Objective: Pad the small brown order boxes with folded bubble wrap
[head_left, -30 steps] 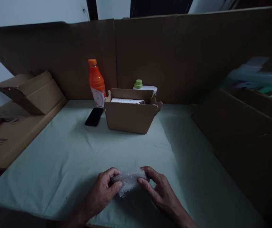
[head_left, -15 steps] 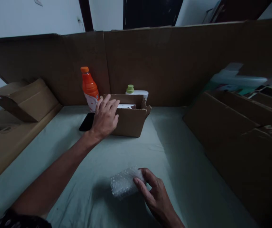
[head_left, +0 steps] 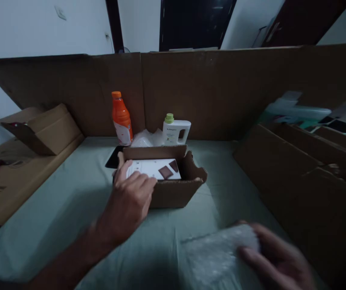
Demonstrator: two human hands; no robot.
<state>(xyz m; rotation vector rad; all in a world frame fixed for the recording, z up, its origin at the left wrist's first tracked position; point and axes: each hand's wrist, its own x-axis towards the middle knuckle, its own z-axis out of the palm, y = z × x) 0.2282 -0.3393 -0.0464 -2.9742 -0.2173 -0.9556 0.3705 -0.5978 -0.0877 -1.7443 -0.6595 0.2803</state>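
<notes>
Head view: the left hand (head_left: 129, 201) clasps the near-left corner of the open cardboard box (head_left: 173, 195) mid-counter (head_left: 70, 201), fingers curled over its rim. The blurred right hand (head_left: 277, 262) grips a bubble-wrap bundle (head_left: 218, 253) at the near right. Behind the box stand 2 bottles, orange (head_left: 121, 119) and white (head_left: 174, 131).

Premises were a makeshift packing station in a plain room with white walls (head_left: 79, 28). Upright cardboard sheets (head_left: 221, 92) screened the far edge of a cloth-covered table (head_left: 70, 209); folded cartons (head_left: 40, 129) lay along its left edge, more cardboard panels (head_left: 296, 173) at its right edge, and an open small box (head_left: 173, 195) sat near the middle
</notes>
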